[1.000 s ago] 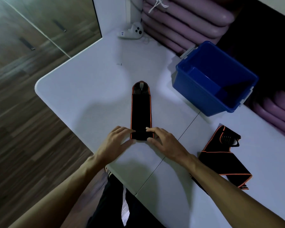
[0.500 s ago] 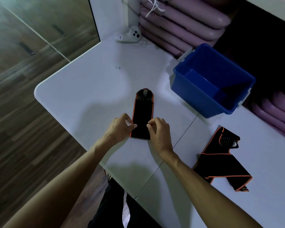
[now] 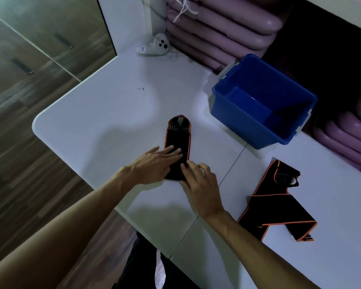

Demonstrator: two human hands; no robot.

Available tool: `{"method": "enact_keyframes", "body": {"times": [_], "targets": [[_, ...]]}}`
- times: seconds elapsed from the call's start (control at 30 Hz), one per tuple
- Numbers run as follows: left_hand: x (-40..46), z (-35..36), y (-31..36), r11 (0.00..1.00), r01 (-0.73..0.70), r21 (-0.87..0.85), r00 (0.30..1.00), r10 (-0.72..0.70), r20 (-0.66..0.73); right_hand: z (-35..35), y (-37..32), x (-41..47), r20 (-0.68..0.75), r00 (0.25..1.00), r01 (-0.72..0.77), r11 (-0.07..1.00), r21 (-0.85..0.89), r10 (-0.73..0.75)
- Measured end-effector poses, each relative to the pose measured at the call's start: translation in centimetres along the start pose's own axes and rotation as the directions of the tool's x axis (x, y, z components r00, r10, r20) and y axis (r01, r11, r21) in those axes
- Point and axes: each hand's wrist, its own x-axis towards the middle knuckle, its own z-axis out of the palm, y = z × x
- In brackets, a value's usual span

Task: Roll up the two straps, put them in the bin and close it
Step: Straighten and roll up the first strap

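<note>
Both hands are on the nearer strap: the left hand [image 3: 154, 163] lies flat with straight fingers pressing down across the middle of the first strap [image 3: 178, 142], while the right hand [image 3: 200, 184] rests at the strap's near end with its fingers loosely bent over the edge; whether they pinch the fabric or only touch it cannot be told. This strap, black with orange piping, lies stretched out towards the far edge of the surface [image 3: 113, 113], close to the near edge where the person stands, and its far rounded end is still flat. At most the near end is turned over under the hands, so the rolling looks barely begun, if at all. The second strap [image 3: 277, 203] lies crumpled and folded over itself further along towards the right side of the surface, untouched and well apart from both hands. The blue bin [image 3: 238, 119] stands open near the far edge, beside the first strap's far end, and looks empty inside; no lid can be made out apart from pale clips on its rim. By this reckoning nearly all of the task is left: rolling the first strap, rolling the second, placing both in the bin and closing it. A white controller [image 3: 154, 47] sits at the far corner, and stacked purple mats [image 3: 217, 30] lie beyond the surface.
</note>
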Motion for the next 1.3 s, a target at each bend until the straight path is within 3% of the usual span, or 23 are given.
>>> {"method": "enact_keyframes", "body": {"times": [0.1,0.17,0.23,0.3,0.37,0.53,0.67,0.83,0.97,1.07,1.17,1.3], "targets": [[0.2,-0.4,-0.9,0.999,-0.021,0.037,1.0,0.021,0.016,0.1,0.2,0.1,0.0,1.0,0.013,1.0,0.001,-0.013],[0.2,0.0,-1.3,1.0,-0.009,-0.024,1.0,0.009,-0.03,-0.1,0.3,0.3,0.002,1.0,0.012,1.0,0.021,-0.012],[0.1,0.6,-1.1,0.99,0.012,-0.144,0.979,-0.041,-0.201,-0.5,0.5,0.6,0.016,1.0,0.012,0.998,0.067,-0.013],[-0.4,1.4,-0.7,0.969,-0.009,-0.245,0.9,-0.099,-0.425,-0.9,0.8,1.2,0.028,0.999,0.017,0.991,0.131,-0.021],[-1.5,2.2,-0.2,0.959,-0.052,-0.28,0.83,-0.115,-0.546,-1.4,1.3,2.0,0.044,0.998,0.03,0.985,0.17,-0.038],[-2.8,3.0,-0.4,0.933,-0.047,-0.356,0.879,-0.131,-0.459,-2.1,2.7,4.0,0.155,0.986,0.01,0.957,0.289,-0.057],[-1.6,1.4,-0.8,0.875,-0.01,-0.484,0.89,-0.213,-0.403,-2.3,3.4,5.3,0.242,0.97,-0.145,0.867,0.477,0.029],[0.4,-0.7,-1.2,0.784,0.122,-0.609,0.888,-0.361,-0.286,-1.7,2.5,6.6,0.154,0.964,-0.264,0.727,0.634,0.216],[1.7,-0.8,-1.2,0.729,0.247,-0.638,0.838,-0.491,-0.237,-0.7,2.2,7.5,0.103,0.958,-0.27,0.729,0.629,0.267],[2.1,-0.8,-1.2,0.728,0.277,-0.627,0.79,-0.544,-0.282,-0.9,2.3,7.5,0.102,0.963,-0.261,0.784,0.562,0.248],[2.2,-1.2,-1.0,0.737,0.23,-0.636,0.773,-0.535,-0.34,-0.8,2.6,6.8,0.073,0.974,-0.225,0.876,0.425,0.215],[2.6,-0.8,0.2,0.81,0.152,-0.567,0.765,-0.459,-0.451,-1.3,2.2,7.5,0.046,0.966,-0.249,0.867,0.432,0.254]]}}
